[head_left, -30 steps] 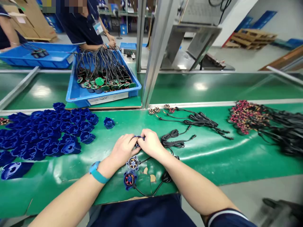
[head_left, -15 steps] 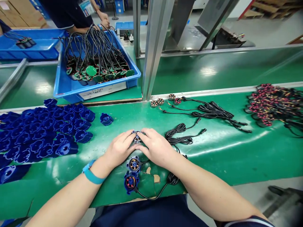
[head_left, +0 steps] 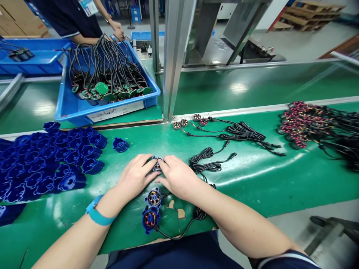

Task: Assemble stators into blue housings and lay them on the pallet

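Observation:
My left hand point(head_left: 134, 176) and my right hand point(head_left: 176, 175) meet on the green mat, fingers pressed on a small motor in a blue housing point(head_left: 156, 164) between them. Its black coiled cable point(head_left: 206, 161) lies just right of my right hand. Two finished blue units with motors point(head_left: 153, 197) point(head_left: 150, 219) lie just below my hands near the mat's front edge. A heap of empty blue housings point(head_left: 47, 157) lies to the left, with one loose housing point(head_left: 120, 144) apart from it.
Bare motors with black cables point(head_left: 232, 131) lie behind my hands. A pile of red-wound motors point(head_left: 303, 123) sits at the right. A blue bin point(head_left: 84, 108) of cabled boards stands behind the rail, where another person's hands point(head_left: 117, 31) work. A metal post point(head_left: 174, 56) rises mid-bench.
The view has tilted and shifted slightly. My hands stay on the small unit, fingers flattening and pressing down on it. The other person's hands moved over the bin.

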A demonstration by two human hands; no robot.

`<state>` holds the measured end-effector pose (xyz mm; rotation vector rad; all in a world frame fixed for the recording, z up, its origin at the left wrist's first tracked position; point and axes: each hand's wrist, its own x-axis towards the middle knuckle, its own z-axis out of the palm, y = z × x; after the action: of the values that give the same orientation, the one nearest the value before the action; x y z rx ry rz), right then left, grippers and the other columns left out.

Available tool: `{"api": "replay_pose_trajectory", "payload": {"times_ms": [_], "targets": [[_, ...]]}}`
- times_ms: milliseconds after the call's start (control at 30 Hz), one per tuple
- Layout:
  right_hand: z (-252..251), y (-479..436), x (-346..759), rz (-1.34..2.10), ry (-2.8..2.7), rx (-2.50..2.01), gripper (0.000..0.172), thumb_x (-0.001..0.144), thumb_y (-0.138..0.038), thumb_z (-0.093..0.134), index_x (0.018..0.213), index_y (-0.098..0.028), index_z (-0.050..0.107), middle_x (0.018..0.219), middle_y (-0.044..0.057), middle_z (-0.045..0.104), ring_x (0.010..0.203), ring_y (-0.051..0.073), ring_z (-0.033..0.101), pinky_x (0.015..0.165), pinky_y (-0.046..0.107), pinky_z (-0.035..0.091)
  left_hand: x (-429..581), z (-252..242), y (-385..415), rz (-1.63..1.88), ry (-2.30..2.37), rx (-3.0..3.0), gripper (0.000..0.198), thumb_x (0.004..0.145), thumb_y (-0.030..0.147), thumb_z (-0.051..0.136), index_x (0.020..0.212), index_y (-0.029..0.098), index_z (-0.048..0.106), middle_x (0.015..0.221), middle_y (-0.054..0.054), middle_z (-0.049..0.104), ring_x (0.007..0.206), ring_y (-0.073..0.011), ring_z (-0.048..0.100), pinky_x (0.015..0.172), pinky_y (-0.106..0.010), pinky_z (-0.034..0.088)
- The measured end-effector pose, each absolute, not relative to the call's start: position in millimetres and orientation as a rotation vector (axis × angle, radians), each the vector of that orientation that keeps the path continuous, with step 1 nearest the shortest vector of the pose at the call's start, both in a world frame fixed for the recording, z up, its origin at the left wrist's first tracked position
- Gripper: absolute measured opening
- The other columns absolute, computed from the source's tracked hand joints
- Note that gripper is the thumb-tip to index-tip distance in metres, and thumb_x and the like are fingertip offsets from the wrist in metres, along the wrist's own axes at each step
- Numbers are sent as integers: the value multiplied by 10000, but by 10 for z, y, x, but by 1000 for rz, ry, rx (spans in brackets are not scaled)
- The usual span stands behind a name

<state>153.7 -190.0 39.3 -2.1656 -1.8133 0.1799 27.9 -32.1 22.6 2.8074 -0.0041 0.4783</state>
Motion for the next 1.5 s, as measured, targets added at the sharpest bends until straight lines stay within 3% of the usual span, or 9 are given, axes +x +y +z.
{"api": "replay_pose_trajectory", "payload": {"times_ms": [167,300,467,600,833,1000,1167,1367,1500], "targets": [[447,-1976,1541,287,-1809,-2036,516,934,-491,636,1236,-74,661,1040,164,665,979,286,617,891,453,553,218,269,-352,467,-60,2719,167,928,312,642,1024,177,661,1199,-148,666,1126,-284,618,951,-465,574],[364,-1925,1871,204,-1563,-1895,424,978,-493,561,1285,-216,659,1224,117,667,1168,253,594,1028,446,489,126,177,-326,485,-101,2620,258,919,333,671,1126,188,619,1154,-122,691,1049,-241,665,911,-415,590],[70,-1652,2391,-36,-1251,-2330,651,927,-472,612,1469,-135,484,1561,252,374,1406,416,385,1103,633,347,106,128,-295,547,-86,2627,367,879,412,722,1155,192,621,1106,-118,707,1010,-244,682,885,-409,591],[-75,-1566,2425,-39,-1237,-2354,597,894,-389,650,1410,-119,518,1443,240,481,1269,393,514,1029,569,441,114,203,-322,466,-35,2607,367,866,487,714,1047,177,635,1038,-115,699,985,-243,663,865,-394,575],[-38,-1674,2111,114,-1363,-2087,76,910,-272,631,922,-198,622,972,60,603,866,203,613,843,365,524,37,178,-293,493,-42,2352,460,936,632,514,1021,195,629,909,-79,677,851,-212,646,793,-365,552],[39,-1663,1903,225,-1410,-2034,119,891,-236,677,972,-198,599,1002,45,601,860,178,615,790,322,539,108,104,-76,1027,394,2484,257,940,419,611,1080,203,606,1101,-120,653,1097,-279,605,978,-491,505],[88,-1615,1845,251,-1410,-2054,327,895,-235,672,1207,-179,588,1165,102,613,1002,218,637,846,356,562,190,-3,164,1105,803,2667,447,868,416,708,1223,177,581,1323,-212,533,1261,-399,487,988,-616,469],[128,-1591,1835,296,-1516,-2068,479,906,-231,647,1375,-173,573,1121,101,604,1001,217,634,942,366,534,276,-18,62,966,396,2650,126,944,257,602,1053,196,608,1259,-141,598,1212,-287,538,1038,-521,496],[149,-1594,1830,349,-1521,-2025,366,888,-204,656,1253,-192,657,1054,75,594,963,196,627,935,335,518,295,-2,-67,893,208,2548,104,965,187,540,1056,208,584,1250,-117,621,1223,-246,566,1049,-495,507]]}}
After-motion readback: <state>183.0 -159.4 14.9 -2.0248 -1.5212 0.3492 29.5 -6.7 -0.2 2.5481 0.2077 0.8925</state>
